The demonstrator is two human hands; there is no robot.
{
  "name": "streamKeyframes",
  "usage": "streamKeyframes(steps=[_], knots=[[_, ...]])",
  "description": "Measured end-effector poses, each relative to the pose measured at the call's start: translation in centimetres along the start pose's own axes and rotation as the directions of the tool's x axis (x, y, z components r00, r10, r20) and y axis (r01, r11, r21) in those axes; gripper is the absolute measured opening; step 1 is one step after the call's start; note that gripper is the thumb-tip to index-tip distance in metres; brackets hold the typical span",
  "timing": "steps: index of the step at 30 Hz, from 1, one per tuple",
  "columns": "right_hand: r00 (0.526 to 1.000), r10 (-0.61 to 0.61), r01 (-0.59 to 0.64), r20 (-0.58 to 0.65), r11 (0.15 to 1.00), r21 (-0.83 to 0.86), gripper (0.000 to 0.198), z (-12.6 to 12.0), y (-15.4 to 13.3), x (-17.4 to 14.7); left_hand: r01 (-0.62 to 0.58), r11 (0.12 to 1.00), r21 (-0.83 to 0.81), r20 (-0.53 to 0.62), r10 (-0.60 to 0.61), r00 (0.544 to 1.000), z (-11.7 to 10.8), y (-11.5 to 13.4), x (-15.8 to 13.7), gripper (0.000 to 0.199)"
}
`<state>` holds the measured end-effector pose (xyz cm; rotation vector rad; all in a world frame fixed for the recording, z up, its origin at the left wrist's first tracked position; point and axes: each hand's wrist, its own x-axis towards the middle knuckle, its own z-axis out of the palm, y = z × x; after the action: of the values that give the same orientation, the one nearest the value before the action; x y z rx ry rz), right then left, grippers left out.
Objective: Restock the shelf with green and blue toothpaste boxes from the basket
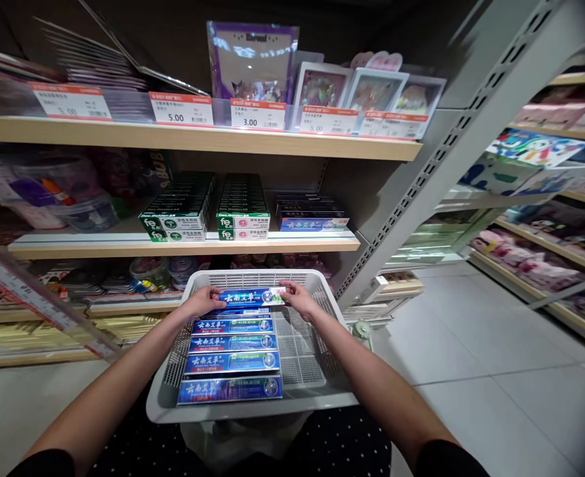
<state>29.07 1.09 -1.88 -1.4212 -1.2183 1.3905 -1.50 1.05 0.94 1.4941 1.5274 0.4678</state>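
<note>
Pale grey floor tiles (466, 344) spread to the right of a display shelving unit, whose slotted metal upright (436, 152) leans diagonally across the view. Beyond the tiles, at the far right, runs another stocked rack (535, 258). The unit's wood-edged upper shelf (197, 140) carries thin packs, boxed goods and a purple-bordered package (252, 59); below it, the shorter middle shelf (187, 248) bears three groups of cartons. A grey perforated plastic basket (312, 403) sits in front of that unit, above knees in black cloth with white dots (344, 440). On the middle shelf, two groups are green-and-white Dec.Golden cartons (242, 225), and to their right lies a smaller group of blue cartons (315, 224). Inside the basket, a column of blue 云南艾草 toothpaste cartons (235, 362) lies flat on the left and middle, one behind another, leaving mesh bare on the right. The top toothpaste carton (245, 298) lies lengthwise across the far end of that column; whether it touches those beneath, I cannot tell. The left hand (204, 301) pinches its left end, and the right hand (298, 301) grips its right end with bent fingers. Smallest are the red-and-white price labels (250, 114) along the upper shelf, one reading 3.00
</note>
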Motion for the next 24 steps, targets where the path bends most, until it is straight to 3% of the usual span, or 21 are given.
streamKeyframes(steps=[6, 8, 11, 15, 21, 24], knots=[[0.99, 0.101, -0.086, -0.103, 0.986, 0.14, 0.031, 0.0, 0.3, 0.5, 0.019, 0.981, -0.191, 0.062, -0.007, 0.998, 0.5, 0.0, 0.2, 0.035], [0.984, 0.112, -0.093, -0.137, 0.986, 0.135, 0.027, 0.3, 0.5, 0.6, 0.025, 0.96, -0.279, 0.055, -0.01, 0.998, 0.6, 0.1, 0.2, 0.036], [0.991, 0.098, -0.086, -0.092, 0.988, 0.126, 0.018, 0.6, 0.8, 0.7, 0.038, 0.933, -0.357, 0.004, -0.039, 0.999, 0.8, 0.3, 0.2, 0.048], [0.998, 0.046, -0.042, -0.048, 0.996, 0.074, 0.018, 0.7, 1.1, 0.9, 0.028, 0.962, -0.273, -0.04, -0.041, 0.998, 0.9, 0.6, 0.1, 0.047], [0.995, -0.037, 0.026, -0.095, 0.993, -0.111, 0.027, 0.7, 1.4, 0.8, 0.01, 0.983, -0.181, -0.02, -0.014, 1.0, 0.6, 0.7, -0.2, 0.05], [0.994, -0.07, 0.06, -0.088, 0.992, -0.111, 0.035, 0.9, 1.3, 0.5, 0.002, 0.988, -0.156, -0.023, -0.005, 1.0, 0.4, 0.6, -0.2, 0.052]])
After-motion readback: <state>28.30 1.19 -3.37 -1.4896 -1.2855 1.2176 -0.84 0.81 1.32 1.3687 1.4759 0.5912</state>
